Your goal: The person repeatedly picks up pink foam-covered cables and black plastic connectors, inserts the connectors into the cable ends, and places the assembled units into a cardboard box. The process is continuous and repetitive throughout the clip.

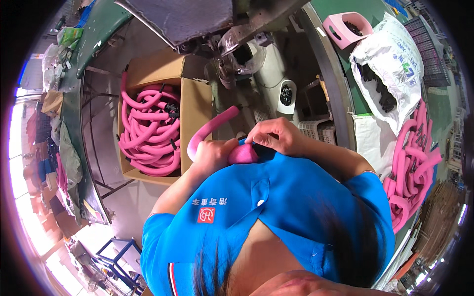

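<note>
In front of my chest, my left hand (215,155) is closed around a bent pink foam tube (215,124). One part of the tube curves up and away beyond the hand, with a dark tip at its far end. Its other part (243,154) sticks out to the right of my fist, close to the blue shirt. Right beside that part is my right hand (279,136), its thumb and fingers drawn together in a pinch. Whatever lies between those fingertips, if anything, is too small to make out.
An open cardboard box (196,106) at the left holds many pink tubes (150,133). More tubes (412,167) are heaped at the right, below a white sack (390,69) of black parts. A pink bin (347,29) and a white scoop-shaped tray (287,97) hold black pieces. Machinery (222,42) stands ahead.
</note>
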The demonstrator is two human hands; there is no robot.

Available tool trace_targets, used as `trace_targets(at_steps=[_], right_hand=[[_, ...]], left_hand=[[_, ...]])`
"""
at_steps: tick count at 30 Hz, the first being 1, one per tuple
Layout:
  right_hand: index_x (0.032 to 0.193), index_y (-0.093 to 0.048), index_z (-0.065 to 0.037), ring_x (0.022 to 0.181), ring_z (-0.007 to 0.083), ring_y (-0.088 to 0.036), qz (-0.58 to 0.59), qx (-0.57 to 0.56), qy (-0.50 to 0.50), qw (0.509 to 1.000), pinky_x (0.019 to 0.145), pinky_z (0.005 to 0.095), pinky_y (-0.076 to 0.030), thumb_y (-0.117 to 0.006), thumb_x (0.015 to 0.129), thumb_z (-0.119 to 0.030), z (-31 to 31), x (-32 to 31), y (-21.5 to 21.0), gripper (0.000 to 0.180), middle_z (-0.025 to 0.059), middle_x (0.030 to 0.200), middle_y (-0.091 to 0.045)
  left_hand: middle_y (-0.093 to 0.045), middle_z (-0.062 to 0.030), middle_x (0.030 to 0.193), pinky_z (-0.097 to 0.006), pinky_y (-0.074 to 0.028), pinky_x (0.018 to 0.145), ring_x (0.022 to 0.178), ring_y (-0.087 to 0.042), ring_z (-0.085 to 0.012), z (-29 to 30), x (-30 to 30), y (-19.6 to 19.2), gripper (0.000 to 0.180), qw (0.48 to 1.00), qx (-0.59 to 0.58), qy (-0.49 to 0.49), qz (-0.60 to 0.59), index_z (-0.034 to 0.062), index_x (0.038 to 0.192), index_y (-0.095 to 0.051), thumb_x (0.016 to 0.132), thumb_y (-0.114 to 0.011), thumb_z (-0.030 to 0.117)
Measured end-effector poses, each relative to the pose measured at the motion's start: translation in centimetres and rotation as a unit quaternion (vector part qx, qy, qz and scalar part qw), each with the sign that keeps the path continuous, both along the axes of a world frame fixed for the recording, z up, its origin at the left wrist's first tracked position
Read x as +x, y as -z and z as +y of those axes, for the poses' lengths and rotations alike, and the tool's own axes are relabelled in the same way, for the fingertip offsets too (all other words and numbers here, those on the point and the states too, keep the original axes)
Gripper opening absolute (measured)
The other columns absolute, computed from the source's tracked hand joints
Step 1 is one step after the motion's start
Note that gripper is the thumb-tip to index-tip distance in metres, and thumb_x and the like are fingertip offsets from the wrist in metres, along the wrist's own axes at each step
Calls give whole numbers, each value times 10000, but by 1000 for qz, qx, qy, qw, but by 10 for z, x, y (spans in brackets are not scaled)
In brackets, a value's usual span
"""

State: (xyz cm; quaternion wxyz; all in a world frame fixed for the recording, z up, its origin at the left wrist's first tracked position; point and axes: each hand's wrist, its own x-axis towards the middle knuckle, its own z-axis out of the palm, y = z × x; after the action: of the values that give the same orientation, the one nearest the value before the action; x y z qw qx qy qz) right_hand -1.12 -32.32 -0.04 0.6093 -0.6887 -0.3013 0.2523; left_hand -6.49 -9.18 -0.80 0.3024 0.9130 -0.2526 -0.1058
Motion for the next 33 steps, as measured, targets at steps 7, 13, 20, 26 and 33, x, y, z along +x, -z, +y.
trace_targets(at_steps=[7, 13, 20, 26, 33], right_hand=[[779, -586, -21, 683, 267, -548, -24, 1, 57, 998, 617, 349, -419, -526, 941, -289, 8, -19, 14, 319, 124, 735, -541], [995, -558, -20, 717, 112, -528, 224, 65, 164, 959, 654, 239, -456, -346, 1010, -355, 4, -17, 15, 397, 61, 828, -556], [932, -568, -25, 659, 51, -492, 238, 73, 259, 933, 584, 200, -415, -465, 986, -283, -44, -8, 53, 283, 9, 777, -546], [932, -568, -39, 662, 49, -501, 193, 40, 225, 954, 594, 199, -419, -506, 968, -249, -61, -28, 54, 222, -8, 768, -540], [963, -588, -25, 810, 103, -524, 36, -112, 411, 904, 729, 248, -441, -550, 916, -134, -145, -60, 81, 124, 34, 925, -538]], left_hand=[[-662, -151, 886, -436, -516, 666, 793, -643, -337, -29, -16, 7, 334, 998, -26, -44, 27, 106, 1009, -618, 700, -662, 224], [-653, -97, 890, -430, -508, 667, 823, -644, -302, -14, 0, -28, 255, 978, 133, -154, 54, 129, 943, -600, 704, -657, 200], [-589, -65, 728, -398, -486, 604, 700, -618, -278, 99, 1, -43, 241, 872, 276, -300, -269, 127, 884, -583, 655, -631, 67], [-565, -84, 1022, -432, -477, 764, 892, -579, -291, 196, 68, 2, 597, 789, 441, -358, -233, 199, 1203, -501, 674, -756, 302], [-616, -144, 1136, -402, -489, 841, 1020, -597, -306, 8, 117, 76, 506, 960, 280, -15, -24, 101, 1207, -558, 785, -674, 356]])
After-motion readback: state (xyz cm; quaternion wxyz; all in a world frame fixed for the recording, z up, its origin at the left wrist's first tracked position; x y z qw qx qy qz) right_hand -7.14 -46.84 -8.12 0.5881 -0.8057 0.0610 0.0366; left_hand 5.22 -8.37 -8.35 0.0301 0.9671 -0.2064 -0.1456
